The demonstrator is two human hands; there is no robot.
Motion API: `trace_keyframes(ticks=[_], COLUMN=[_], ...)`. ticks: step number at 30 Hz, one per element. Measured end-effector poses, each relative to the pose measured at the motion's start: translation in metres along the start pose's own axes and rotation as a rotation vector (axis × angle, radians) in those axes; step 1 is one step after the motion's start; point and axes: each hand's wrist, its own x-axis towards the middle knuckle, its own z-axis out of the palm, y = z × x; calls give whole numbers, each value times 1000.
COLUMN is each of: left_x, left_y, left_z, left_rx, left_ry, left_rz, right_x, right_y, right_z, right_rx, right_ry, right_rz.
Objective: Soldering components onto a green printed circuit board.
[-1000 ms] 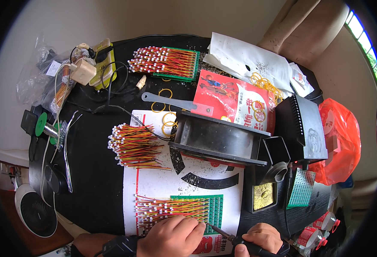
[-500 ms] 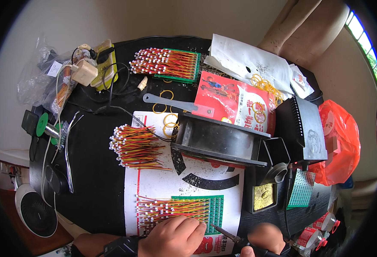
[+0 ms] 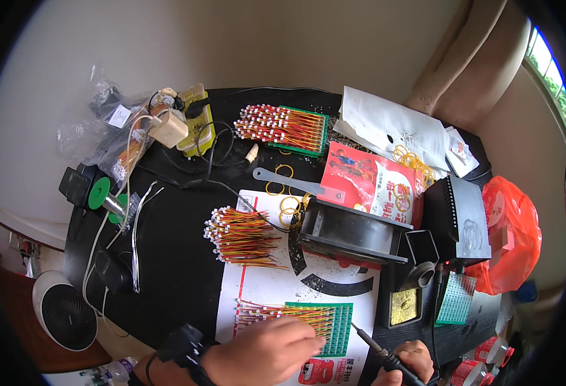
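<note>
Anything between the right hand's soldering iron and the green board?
Nothing visible; the right hand holds the soldering iron with its tip near the right edge of the green board. The left hand is farther left, over some wires.

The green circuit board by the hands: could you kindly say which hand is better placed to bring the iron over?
Probably the right hand: it holds the soldering iron, tip near the board, while the left hand is over the wires.
</note>
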Motion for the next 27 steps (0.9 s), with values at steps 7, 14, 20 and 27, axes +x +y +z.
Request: trace_keyframes(ticks=[7,14,20,27], left_x=[-6,-8,-9,-9], left_y=[-39,-52,-55,-54], left_z=[-61,-60,-61,-61], left_rx=[598,615,659,671], left_ry=[358,296,314,292], left_rz=[-481,-557,-560,-538], right_x=[-14,-11,-12,9], right_y=[11,7,2,2], right_z=[-10,-9,-8,-22], right_rx=[-306,-267,-127,-602], right_ry=[-83,-84,5,153], right_rz=[-300,-262,-71,-146])
